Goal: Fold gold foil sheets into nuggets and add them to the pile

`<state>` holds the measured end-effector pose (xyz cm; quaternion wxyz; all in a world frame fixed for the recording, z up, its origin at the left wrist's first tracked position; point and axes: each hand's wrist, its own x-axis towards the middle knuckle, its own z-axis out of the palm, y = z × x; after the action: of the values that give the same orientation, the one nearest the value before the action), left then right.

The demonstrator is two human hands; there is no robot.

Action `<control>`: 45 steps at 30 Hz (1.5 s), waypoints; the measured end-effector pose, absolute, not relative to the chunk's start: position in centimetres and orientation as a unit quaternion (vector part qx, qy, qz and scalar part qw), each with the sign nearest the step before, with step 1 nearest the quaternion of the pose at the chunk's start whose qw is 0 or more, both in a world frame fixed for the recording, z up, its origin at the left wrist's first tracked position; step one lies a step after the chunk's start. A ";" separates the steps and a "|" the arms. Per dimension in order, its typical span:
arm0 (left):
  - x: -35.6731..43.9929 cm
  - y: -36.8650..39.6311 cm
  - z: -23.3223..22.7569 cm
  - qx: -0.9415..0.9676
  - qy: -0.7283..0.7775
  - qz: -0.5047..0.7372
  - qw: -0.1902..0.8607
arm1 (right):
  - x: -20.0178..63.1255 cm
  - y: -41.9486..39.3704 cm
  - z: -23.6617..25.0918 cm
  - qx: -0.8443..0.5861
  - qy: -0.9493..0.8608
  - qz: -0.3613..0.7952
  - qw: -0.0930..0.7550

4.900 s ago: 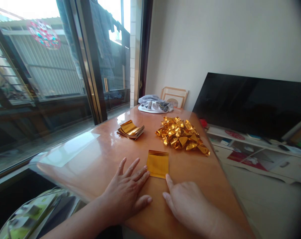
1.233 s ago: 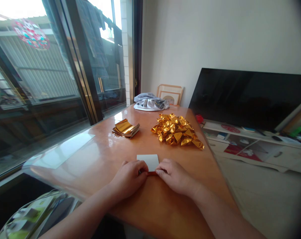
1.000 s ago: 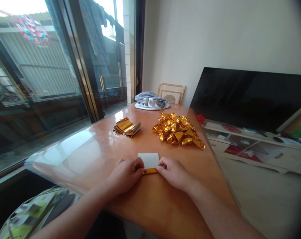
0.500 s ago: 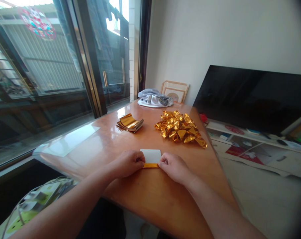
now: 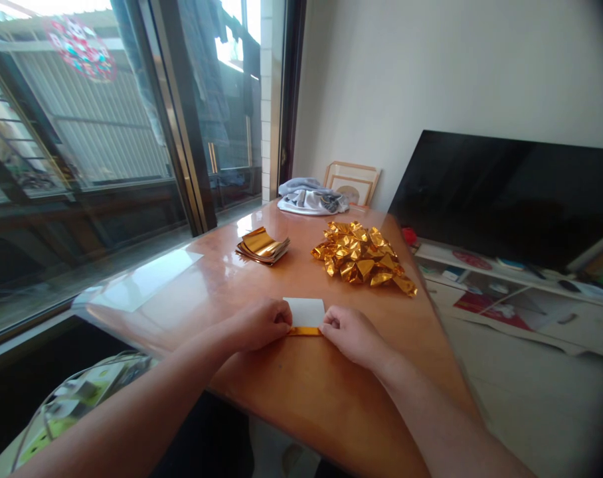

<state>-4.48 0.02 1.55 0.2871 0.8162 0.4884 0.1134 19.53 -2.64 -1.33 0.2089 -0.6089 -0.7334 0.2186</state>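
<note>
Pinching near edge of sheet (image 5: 305,312) from both sides: left hand (image 5: 258,324) curled at left corner, right hand (image 5: 350,333) curled at right corner, fingertips on narrow gold fold along near edge. Sheet lies white side up, flat on table (image 5: 301,392), near front edge. Foil stack (image 5: 262,245) beyond, left. Pile of folded gold pieces (image 5: 362,259) beyond, right, well apart from sheet. Cloth (image 5: 309,200) and frame (image 5: 352,185) at far end. Dark screen (image 5: 505,192) at right, window (image 5: 82,153) at left.
</note>
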 end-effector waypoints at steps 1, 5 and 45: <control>-4.5 0.0 1.5 0.818 0.489 0.114 0.281 | 19.6 -2.6 -1.4 -0.606 -0.734 0.221 0.211; -4.5 -0.3 1.4 0.823 0.491 0.114 0.262 | 19.6 -2.5 -1.4 -0.603 -0.736 0.224 0.212; -1.9 -4.3 1.0 0.941 0.328 0.077 -0.034 | 17.9 -6.4 1.7 -0.620 -0.782 -0.010 0.067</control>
<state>-1.92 -4.35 1.03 -0.0341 0.9409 0.3280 0.0773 17.90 -6.37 1.72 0.0668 -0.6199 -0.7817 -0.0099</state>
